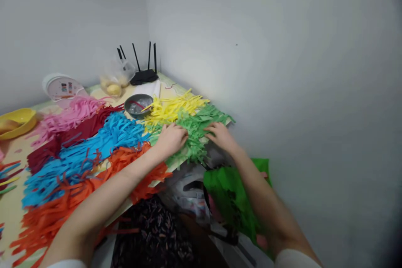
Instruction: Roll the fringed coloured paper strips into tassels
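Note:
Both my hands rest on a heap of green paper strips (197, 127) at the near right corner of the table (12, 207). My left hand (171, 137) has its fingers curled into the strips. My right hand (220, 134) lies on the heap's right side with fingers bent down onto the paper. Beside the green heap lie piles of yellow strips (171, 109), blue strips (91, 146), orange strips (72, 197), dark red strips (67, 136) and pink strips (70, 115).
A grey bowl (137, 105) stands behind the yellow pile. Further back are a black router (143, 75), a clear bag with yellow items (114, 79), a round white fan (61, 88) and a yellow bowl (17, 122). A green bag (229, 199) hangs below the table edge, near the wall.

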A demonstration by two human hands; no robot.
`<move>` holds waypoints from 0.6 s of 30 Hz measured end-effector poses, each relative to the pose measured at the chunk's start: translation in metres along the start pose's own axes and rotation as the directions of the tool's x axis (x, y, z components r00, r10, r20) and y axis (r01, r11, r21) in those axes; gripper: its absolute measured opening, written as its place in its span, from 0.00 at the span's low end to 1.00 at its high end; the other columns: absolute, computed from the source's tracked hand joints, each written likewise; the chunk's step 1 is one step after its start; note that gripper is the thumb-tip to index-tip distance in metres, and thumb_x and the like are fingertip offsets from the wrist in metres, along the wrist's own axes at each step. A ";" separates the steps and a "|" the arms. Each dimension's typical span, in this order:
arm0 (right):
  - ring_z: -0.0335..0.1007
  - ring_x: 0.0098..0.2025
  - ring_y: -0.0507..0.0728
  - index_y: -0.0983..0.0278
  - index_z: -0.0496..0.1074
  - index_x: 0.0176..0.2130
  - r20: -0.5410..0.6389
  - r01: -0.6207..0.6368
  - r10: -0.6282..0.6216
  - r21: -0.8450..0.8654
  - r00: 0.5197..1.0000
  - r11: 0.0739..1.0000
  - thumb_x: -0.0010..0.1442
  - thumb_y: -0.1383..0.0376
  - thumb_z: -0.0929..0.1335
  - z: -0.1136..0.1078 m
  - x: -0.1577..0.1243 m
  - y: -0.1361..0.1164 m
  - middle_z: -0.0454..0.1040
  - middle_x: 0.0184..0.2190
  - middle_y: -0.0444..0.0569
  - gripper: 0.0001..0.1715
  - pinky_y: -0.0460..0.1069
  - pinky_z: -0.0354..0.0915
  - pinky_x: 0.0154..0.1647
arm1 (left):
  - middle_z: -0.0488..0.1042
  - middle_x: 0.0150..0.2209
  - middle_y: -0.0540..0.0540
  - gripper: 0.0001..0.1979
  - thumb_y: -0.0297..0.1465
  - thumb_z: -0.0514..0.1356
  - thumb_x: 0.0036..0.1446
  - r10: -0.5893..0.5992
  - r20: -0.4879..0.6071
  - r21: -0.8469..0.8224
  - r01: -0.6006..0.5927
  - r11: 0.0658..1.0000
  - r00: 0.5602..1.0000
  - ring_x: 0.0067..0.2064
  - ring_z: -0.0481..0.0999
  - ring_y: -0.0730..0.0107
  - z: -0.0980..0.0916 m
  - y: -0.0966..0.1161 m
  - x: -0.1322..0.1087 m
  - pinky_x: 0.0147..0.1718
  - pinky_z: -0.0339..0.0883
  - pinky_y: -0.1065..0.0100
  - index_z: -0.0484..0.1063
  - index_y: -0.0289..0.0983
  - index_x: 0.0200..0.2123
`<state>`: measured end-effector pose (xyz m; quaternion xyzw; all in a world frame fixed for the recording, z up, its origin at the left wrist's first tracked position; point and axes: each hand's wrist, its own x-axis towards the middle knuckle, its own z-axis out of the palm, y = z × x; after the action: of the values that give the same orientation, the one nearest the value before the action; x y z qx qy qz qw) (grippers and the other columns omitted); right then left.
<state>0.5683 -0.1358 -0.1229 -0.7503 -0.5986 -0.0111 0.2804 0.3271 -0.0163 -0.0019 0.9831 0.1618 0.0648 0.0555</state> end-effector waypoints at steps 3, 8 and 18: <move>0.70 0.46 0.63 0.62 0.81 0.41 0.002 0.022 -0.022 0.016 1.000 1.000 0.59 0.66 0.70 0.003 0.004 0.001 0.76 0.41 0.55 0.10 0.57 0.65 0.51 | 0.79 0.40 0.43 0.11 0.34 0.56 0.65 0.010 -0.019 0.002 -0.010 1.000 1.000 0.49 0.72 0.55 0.018 0.012 0.021 0.46 0.62 0.58 0.78 0.38 0.39; 0.71 0.41 0.59 0.63 0.81 0.35 -0.021 0.023 -0.021 0.064 1.000 0.998 0.59 0.70 0.69 0.005 0.014 0.000 0.75 0.35 0.52 0.08 0.54 0.66 0.45 | 0.77 0.46 0.39 0.11 0.35 0.60 0.62 0.006 -0.044 0.021 -0.005 1.000 0.999 0.54 0.69 0.51 0.043 0.027 0.052 0.50 0.61 0.55 0.77 0.36 0.43; 0.73 0.39 0.60 0.62 0.80 0.37 -0.151 -0.056 0.077 0.139 0.985 0.989 0.62 0.65 0.66 -0.009 0.013 -0.011 0.76 0.35 0.53 0.12 0.54 0.69 0.43 | 0.79 0.42 0.39 0.12 0.31 0.54 0.65 -0.182 -0.098 -0.026 0.181 0.983 0.978 0.52 0.71 0.50 0.068 0.034 0.087 0.49 0.61 0.52 0.78 0.37 0.38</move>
<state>0.5647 -0.1262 -0.1065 -0.7460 -0.5488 -0.0202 0.3766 0.4297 -0.0258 -0.0548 0.9593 0.2528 0.1101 0.0612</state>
